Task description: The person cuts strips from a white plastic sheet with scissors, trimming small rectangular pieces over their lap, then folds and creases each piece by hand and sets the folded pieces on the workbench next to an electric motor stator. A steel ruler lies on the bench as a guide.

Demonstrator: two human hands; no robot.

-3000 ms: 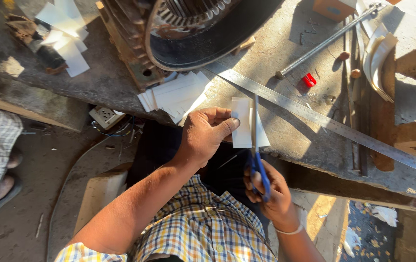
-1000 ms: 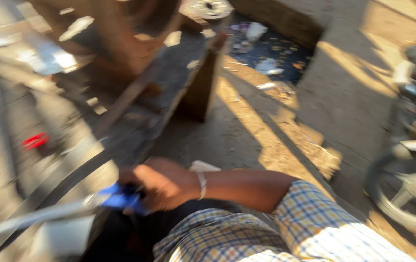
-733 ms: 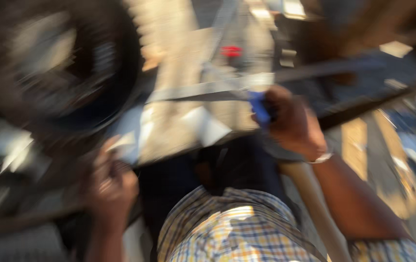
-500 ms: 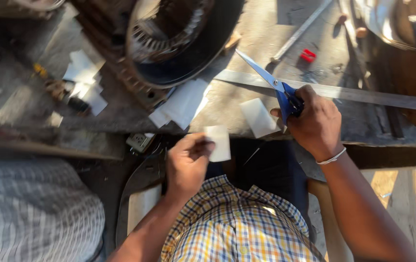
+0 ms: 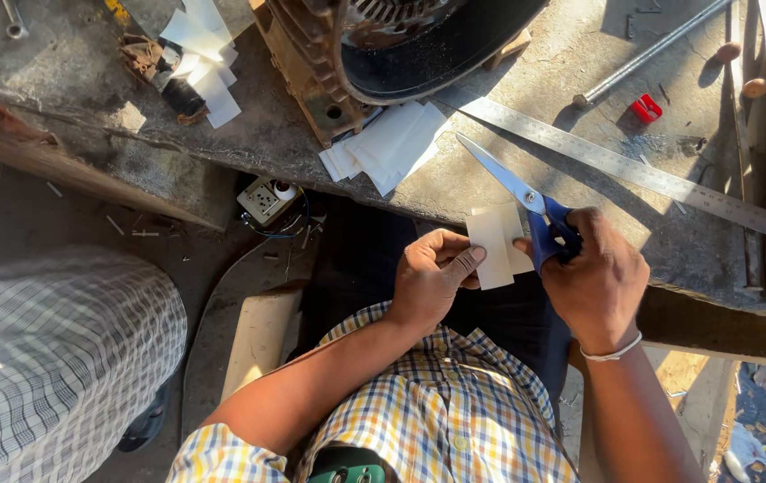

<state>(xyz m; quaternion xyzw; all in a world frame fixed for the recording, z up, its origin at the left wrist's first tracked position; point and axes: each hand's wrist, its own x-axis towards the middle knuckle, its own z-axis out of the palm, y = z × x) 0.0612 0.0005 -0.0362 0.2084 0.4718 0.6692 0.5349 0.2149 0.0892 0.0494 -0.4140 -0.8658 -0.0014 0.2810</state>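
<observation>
A small white paper card (image 5: pixel 493 249) held upright beside blue-handled scissors (image 5: pixel 526 201), blades closed, pointing up-left.

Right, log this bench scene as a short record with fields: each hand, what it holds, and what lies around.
left hand: fingers pinch a small white paper slip by its left edge
right hand: grips blue-handled scissors, blades shut, tips pointing up-left
stack of white slips: on the bench beside the motor housing
steel ruler: lies diagonally on the bench
red small item: near the metal rod
</observation>
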